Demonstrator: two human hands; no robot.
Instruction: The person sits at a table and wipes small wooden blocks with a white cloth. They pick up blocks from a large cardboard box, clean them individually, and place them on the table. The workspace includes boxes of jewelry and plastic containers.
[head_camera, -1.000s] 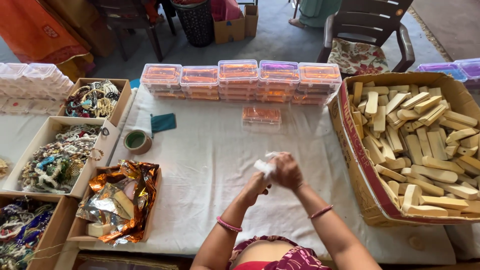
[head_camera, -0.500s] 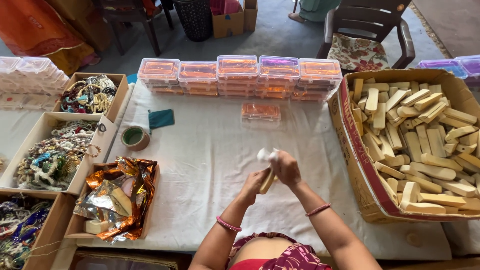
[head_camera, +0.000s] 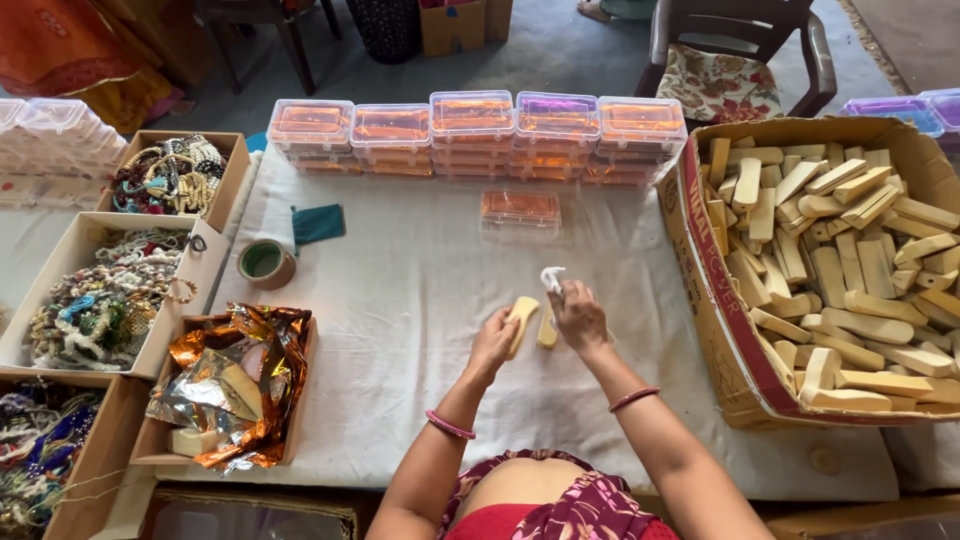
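Over the middle of the white-covered table (head_camera: 400, 320), my left hand (head_camera: 493, 343) grips a pale yellow wooden stick (head_camera: 521, 320). My right hand (head_camera: 577, 318) holds a second pale stick (head_camera: 547, 330) beside it and pinches a small white piece (head_camera: 552, 278) above it. The two hands are close together but apart. Pink bangles circle both wrists.
A large cardboard box (head_camera: 712, 300) of several pale sticks stands at the right. Stacked clear plastic boxes (head_camera: 475, 135) line the far edge, one lone box (head_camera: 520, 210) in front. Left: cardboard trays of bead jewellery (head_camera: 110, 300), a tape roll (head_camera: 265, 263), crumpled orange foil (head_camera: 235, 385).
My hands were pressed together around one bundle; now they have drawn apart, each holding a separate stick, and have shifted slightly away from me.
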